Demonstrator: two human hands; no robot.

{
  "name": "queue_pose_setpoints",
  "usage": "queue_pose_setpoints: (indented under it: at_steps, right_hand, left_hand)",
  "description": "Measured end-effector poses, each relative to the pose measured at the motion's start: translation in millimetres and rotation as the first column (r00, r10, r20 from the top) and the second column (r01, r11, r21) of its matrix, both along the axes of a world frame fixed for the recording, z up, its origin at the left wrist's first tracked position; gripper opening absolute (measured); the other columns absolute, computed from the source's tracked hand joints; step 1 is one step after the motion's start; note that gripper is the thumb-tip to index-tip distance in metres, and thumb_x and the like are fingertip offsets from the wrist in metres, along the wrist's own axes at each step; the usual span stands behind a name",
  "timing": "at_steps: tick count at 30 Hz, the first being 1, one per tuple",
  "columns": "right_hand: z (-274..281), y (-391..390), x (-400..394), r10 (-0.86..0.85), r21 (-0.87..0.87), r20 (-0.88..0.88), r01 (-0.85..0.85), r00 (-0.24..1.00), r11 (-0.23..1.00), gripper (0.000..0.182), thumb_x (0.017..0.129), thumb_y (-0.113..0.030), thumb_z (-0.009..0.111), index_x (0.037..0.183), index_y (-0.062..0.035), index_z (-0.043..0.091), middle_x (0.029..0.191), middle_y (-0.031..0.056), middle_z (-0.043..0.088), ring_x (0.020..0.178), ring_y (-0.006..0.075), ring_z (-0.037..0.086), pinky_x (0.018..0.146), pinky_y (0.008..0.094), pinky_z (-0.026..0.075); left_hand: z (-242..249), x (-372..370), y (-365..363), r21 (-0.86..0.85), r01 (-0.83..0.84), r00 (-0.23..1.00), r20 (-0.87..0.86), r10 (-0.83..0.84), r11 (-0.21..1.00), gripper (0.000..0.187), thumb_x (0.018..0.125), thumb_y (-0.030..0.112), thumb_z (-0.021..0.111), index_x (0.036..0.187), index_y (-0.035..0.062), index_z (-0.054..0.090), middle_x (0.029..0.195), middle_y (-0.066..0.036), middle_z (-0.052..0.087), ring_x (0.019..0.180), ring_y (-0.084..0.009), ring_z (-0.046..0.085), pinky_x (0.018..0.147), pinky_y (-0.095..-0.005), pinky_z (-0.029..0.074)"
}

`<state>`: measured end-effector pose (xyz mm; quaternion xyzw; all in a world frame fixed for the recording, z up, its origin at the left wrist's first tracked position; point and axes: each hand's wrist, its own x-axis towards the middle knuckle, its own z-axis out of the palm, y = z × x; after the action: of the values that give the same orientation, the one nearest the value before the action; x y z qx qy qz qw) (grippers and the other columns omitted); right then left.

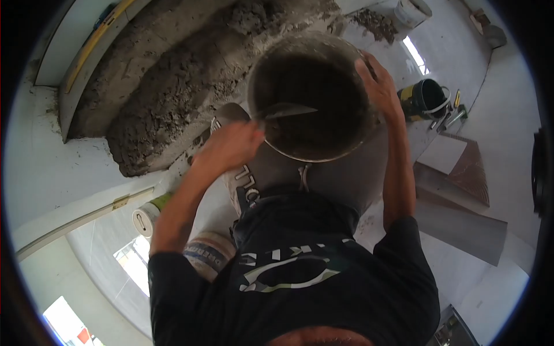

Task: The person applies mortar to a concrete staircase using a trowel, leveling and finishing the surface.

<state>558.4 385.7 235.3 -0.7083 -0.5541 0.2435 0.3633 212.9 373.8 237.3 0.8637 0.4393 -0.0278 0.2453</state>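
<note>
While I look down, head view: L & R arms both out in front of me.
Trowel (pixel 291 110): my L fingers (pixel 257 134) clenched round its handle, which the fist mostly hides; blade points R, within mouth of the big bucket (pixel 311 49). Can't tell if it touches contents.
Bucket: just ahead of my lap; my R fingers (pixel 363 72) grasp the R side of its rim, pressure can't tell. Inside too dark to read.
Trowel feel: prob. light, blade stiff & thin; best held by handle, maybe slick if wet.
Bucket feel: prob. heavy if loaded, wall fairly stiff; rim = best hold, gritty edge may slip.
Mortar-like mix (pixel 167 98): spread up L, looks soft, lumpy; yellow level (pixel 95 46) beyond.
R side: handled pail (pixel 428 95) near my R forearm; grey panel (pixel 461 230) lower, on floor.
</note>
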Motion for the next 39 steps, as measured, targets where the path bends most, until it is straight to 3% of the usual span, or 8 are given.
queue_pose_setpoints:
  at_steps: [8,12,14,20,24,28,33,39]
  right_hand:
    - [-16,-15,-74,0.019,0.240,0.109,-0.045,0.994,0.970,0.045,0.097,-0.044,0.048,0.127,-0.0115,0.059,0.118,0.0172,0.060,0.111,0.0369,0.052,0.095,0.0422,0.041]
    - [-21,-11,-77,0.047,0.221,0.060,-0.059,0.997,0.974,0.046,0.097,-0.045,0.047,0.126,-0.0119,0.060,0.118,0.0172,0.060,0.112,0.0372,0.052,0.095,0.0423,0.041]
    - [-20,-7,-83,0.012,0.269,0.084,-0.035,0.996,0.962,0.045,0.098,-0.044,0.046,0.126,-0.0119,0.061,0.115,0.0184,0.061,0.111,0.0364,0.053,0.095,0.0421,0.041]
    - [-12,6,-88,0.039,0.263,0.057,-0.053,0.998,0.963,0.039,0.098,-0.035,0.048,0.124,-0.0090,0.062,0.109,0.0209,0.064,0.112,0.0363,0.054,0.097,0.0430,0.041]
    - [-46,7,-52,0.101,0.214,0.686,-0.332,0.721,0.919,0.036,0.100,-0.013,0.038,0.133,-0.0039,0.049,0.132,0.0154,0.054,0.117,0.0336,0.053,0.101,0.0420,0.041]
    - [-5,7,-93,0.116,0.059,0.099,-0.122,0.988,0.991,0.050,0.103,-0.035,0.034,0.136,-0.0013,0.049,0.138,0.0161,0.051,0.128,0.0294,0.047,0.106,0.0375,0.035]
    - [-11,6,-86,0.115,0.093,0.076,-0.122,0.990,0.988,0.054,0.102,-0.042,0.032,0.136,-0.0032,0.050,0.136,0.0190,0.052,0.127,0.0344,0.047,0.105,0.0406,0.037]
    - [-6,1,-78,0.054,0.064,0.103,-0.061,0.993,0.996,0.056,0.102,-0.044,0.030,0.136,-0.0042,0.049,0.137,0.0194,0.051,0.128,0.0347,0.047,0.105,0.0402,0.037]
  left_hand:
    - [-75,75,50,-0.280,0.180,0.879,-0.384,-0.282,0.943,0.021,0.079,0.017,0.057,0.076,0.0007,0.070,0.084,-0.023,0.068,0.086,-0.0371,0.068,0.074,-0.0453,0.054]
    - [-67,53,2,-0.445,0.128,0.937,-0.239,-0.255,0.886,0.024,0.084,0.019,0.057,0.093,0.0008,0.068,0.089,-0.024,0.067,0.088,-0.0385,0.066,0.079,-0.0428,0.053]
    - [-76,48,6,-0.398,0.527,0.777,-0.133,-0.615,0.751,0.024,0.083,0.017,0.054,0.092,-0.0005,0.067,0.085,-0.024,0.066,0.087,-0.0398,0.066,0.078,-0.0462,0.052]
    - [-57,54,-17,-0.430,0.412,0.910,0.143,-0.390,0.803,0.023,0.081,0.015,0.052,0.084,-0.0048,0.063,0.083,-0.026,0.064,0.085,-0.0408,0.065,0.075,-0.0472,0.052]
    - [-102,61,-29,0.077,0.734,0.630,0.296,-0.718,0.675,0.021,0.069,0.023,0.062,0.073,0.0025,0.062,0.074,-0.015,0.061,0.075,-0.0337,0.062,0.062,-0.0436,0.051]
    - [-88,91,-25,-0.393,0.294,0.948,0.236,-0.213,0.871,0.023,0.077,0.020,0.052,0.074,-0.0008,0.062,0.069,-0.015,0.061,0.065,-0.0295,0.062,0.057,-0.0419,0.051]
    - [-60,93,-19,-0.899,0.042,0.899,0.224,0.375,0.435,0.032,0.090,0.022,0.045,0.079,-0.0044,0.060,0.062,-0.013,0.058,0.050,-0.0224,0.058,0.047,-0.0382,0.048]
    - [-32,52,-19,-0.986,0.104,0.786,0.162,0.597,0.130,0.030,0.093,0.028,0.049,0.086,0.0002,0.056,0.067,-0.007,0.053,0.048,-0.0160,0.051,0.041,-0.0312,0.045]
